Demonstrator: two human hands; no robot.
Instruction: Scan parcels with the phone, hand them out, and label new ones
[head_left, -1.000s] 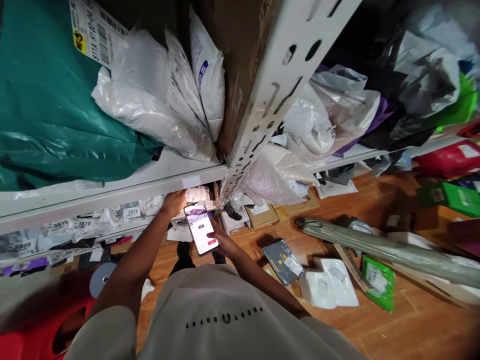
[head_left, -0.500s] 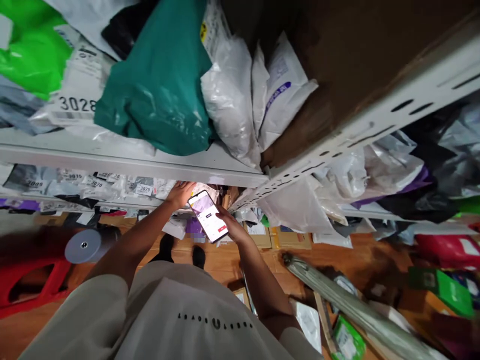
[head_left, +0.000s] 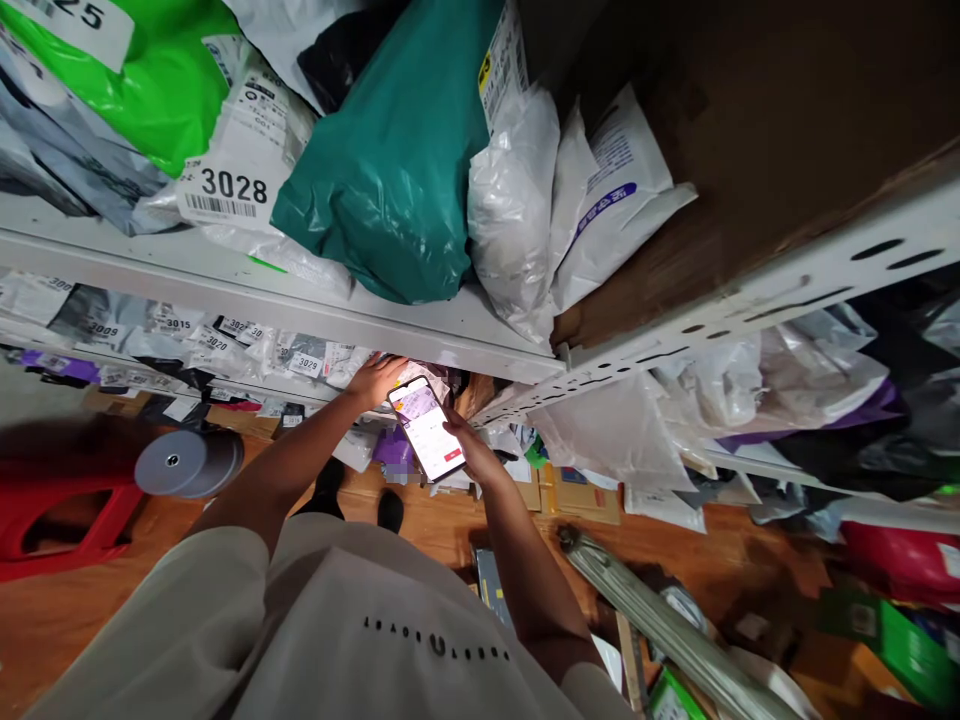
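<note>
My right hand (head_left: 472,450) is wrapped round the lower right side of a smartphone (head_left: 424,432), thumb over its edge. The phone's lit screen faces up and shows a purple picture at its top and a red button low down. Just left of it, my left hand (head_left: 376,382) reaches in under the upper shelf board. Its fingers are stretched out over a plastic-wrapped parcel (head_left: 433,378) on the lower shelf, and their tips lie partly in shadow. To the left of that hand, bagged parcels with number labels, among them the parcel marked 3029 (head_left: 306,363), stand in a row.
Above is a shelf board (head_left: 300,300) bearing a teal bag (head_left: 390,170) and a parcel labelled 3028 (head_left: 225,190). A perforated metal upright (head_left: 720,310) runs to the right. On the floor are a red stool (head_left: 67,510) and a long wrapped roll (head_left: 660,610).
The view has shifted, so the shelves appear farther right. My left hand has spread a little over the parcel. The phone stays in my right hand.
</note>
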